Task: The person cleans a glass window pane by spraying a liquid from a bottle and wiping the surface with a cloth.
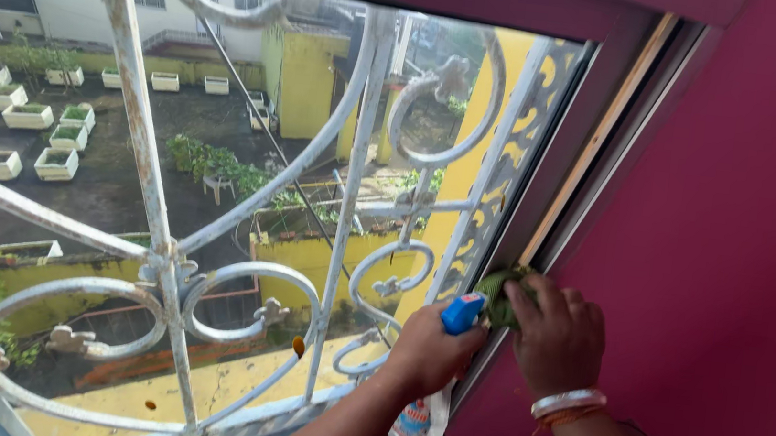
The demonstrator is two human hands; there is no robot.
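Observation:
My left hand [429, 349] grips a spray bottle [426, 412] with a blue trigger head [463, 311] and a pale body that hangs below my wrist. My right hand [556, 337] presses a crumpled green cloth [499, 288] against the lower right corner of the window glass [249, 165], next to the dark frame [598, 144]. A white bangle and a thin thread sit on my right wrist. The two hands are close together, the nozzle nearly touching the cloth.
A white, rusty scrolled iron grille [162, 262] stands outside the glass. A magenta wall [751, 237] fills the right side. Beyond the glass lie a dark rooftop with white planter boxes [29, 118] and yellow walls.

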